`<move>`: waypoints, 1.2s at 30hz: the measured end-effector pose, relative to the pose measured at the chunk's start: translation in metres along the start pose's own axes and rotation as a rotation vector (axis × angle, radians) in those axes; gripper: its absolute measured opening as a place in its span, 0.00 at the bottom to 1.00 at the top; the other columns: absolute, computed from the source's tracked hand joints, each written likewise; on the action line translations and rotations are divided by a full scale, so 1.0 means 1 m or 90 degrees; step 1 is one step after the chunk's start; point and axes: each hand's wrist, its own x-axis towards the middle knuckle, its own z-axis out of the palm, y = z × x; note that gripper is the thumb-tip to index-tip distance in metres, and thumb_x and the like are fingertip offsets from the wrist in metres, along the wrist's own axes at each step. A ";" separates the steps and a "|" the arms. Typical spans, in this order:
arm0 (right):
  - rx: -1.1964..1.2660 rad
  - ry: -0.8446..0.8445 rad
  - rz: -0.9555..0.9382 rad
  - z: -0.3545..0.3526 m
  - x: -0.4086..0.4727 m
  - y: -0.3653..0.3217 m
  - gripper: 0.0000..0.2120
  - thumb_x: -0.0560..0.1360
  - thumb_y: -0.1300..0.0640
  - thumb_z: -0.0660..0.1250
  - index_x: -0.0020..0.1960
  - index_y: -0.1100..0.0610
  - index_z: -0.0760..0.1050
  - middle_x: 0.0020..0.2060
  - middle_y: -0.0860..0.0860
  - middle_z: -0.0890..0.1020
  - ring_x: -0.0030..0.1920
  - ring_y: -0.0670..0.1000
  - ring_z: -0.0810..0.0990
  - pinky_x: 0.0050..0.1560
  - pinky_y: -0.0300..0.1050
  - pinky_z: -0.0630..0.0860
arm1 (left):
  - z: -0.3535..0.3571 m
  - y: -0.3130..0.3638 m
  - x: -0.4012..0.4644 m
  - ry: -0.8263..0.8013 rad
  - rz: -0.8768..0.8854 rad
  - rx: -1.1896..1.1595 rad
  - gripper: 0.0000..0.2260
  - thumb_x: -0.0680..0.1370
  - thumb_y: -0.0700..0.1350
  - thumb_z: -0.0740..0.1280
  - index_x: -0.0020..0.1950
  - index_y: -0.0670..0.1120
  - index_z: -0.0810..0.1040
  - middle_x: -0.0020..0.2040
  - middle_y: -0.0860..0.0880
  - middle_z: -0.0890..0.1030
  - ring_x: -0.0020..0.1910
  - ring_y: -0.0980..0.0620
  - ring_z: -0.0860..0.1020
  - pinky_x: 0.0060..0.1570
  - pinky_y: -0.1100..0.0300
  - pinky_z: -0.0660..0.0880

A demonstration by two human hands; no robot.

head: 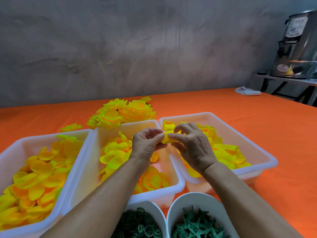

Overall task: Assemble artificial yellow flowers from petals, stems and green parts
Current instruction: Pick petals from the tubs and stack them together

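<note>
Far to the left of the hands stands a white tray (80,152) full of yellow petals (39,170). Under the left hand (145,145) is a second tray (152,123), also with petals. The left hand pinches a small yellow petal piece (166,138) with thumb and fingers. The right hand (190,146) grasps the same piece from the other side, so both hands meet above the gap between the trays. Under the right hand is a third tray (240,134) with petals. Behind the hands lies a heap of finished flowers (121,113). Near the forearms are two bowls: green rings (137,225) and green star parts (197,224).
</note>
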 end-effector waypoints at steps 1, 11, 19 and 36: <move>-0.012 0.008 -0.010 0.000 0.000 -0.001 0.08 0.66 0.64 0.75 0.45 0.58 0.84 0.42 0.59 0.82 0.40 0.61 0.79 0.33 0.54 0.77 | 0.000 0.001 0.000 -0.001 -0.006 -0.011 0.05 0.72 0.32 0.70 0.41 0.40 0.78 0.31 0.48 0.82 0.30 0.54 0.80 0.30 0.63 0.79; -0.020 0.050 0.020 -0.002 0.001 0.001 0.06 0.66 0.71 0.73 0.34 0.64 0.79 0.32 0.59 0.79 0.35 0.60 0.77 0.31 0.52 0.75 | 0.002 -0.001 -0.001 -0.118 -0.046 -0.063 0.02 0.76 0.35 0.66 0.46 0.40 0.78 0.36 0.43 0.84 0.35 0.49 0.83 0.34 0.61 0.79; -0.015 0.066 0.039 -0.002 0.001 0.001 0.10 0.62 0.72 0.76 0.29 0.63 0.77 0.27 0.58 0.77 0.30 0.58 0.76 0.28 0.48 0.74 | 0.003 -0.001 -0.003 -0.140 -0.055 -0.038 0.07 0.69 0.40 0.71 0.45 0.40 0.79 0.37 0.41 0.83 0.36 0.49 0.83 0.36 0.62 0.80; 0.231 0.020 0.186 0.007 0.000 0.009 0.06 0.62 0.64 0.78 0.37 0.62 0.83 0.38 0.56 0.83 0.42 0.60 0.78 0.42 0.53 0.74 | 0.000 0.000 0.000 -0.111 -0.034 -0.003 0.09 0.73 0.28 0.66 0.44 0.41 0.74 0.39 0.43 0.78 0.35 0.49 0.80 0.35 0.60 0.80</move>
